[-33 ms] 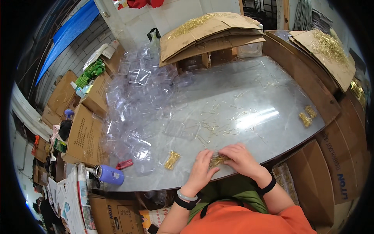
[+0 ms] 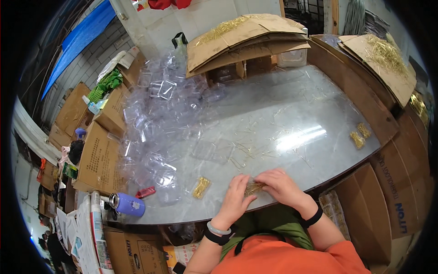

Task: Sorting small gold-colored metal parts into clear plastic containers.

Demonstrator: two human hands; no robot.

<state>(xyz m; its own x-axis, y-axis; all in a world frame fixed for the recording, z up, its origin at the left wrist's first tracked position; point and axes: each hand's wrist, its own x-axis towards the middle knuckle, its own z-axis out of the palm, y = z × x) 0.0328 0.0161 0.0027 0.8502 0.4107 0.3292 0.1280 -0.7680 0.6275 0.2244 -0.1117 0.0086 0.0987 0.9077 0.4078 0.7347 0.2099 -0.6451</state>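
Observation:
At the table's near edge, my left hand (image 2: 236, 197) and my right hand (image 2: 284, 186) close in from both sides on a bundle of thin gold wire pins (image 2: 253, 187). The fingers of both hands curl round it and partly hide it. Left of my left hand lies a clear box packed with gold pins (image 2: 201, 187). Loose gold pins (image 2: 246, 148) are scattered over the grey tabletop (image 2: 255, 102) beyond my hands. Two more gold pin bundles (image 2: 358, 140) rest near the table's right edge.
Clear plastic boxes (image 2: 159, 114) heap up on the left of the table. A purple bottle (image 2: 127, 204) and a red object (image 2: 145, 192) stand near its front left. Flattened cardboard (image 2: 246, 41) with gold pins sits at the back, and an open carton (image 2: 365, 205) stands below right.

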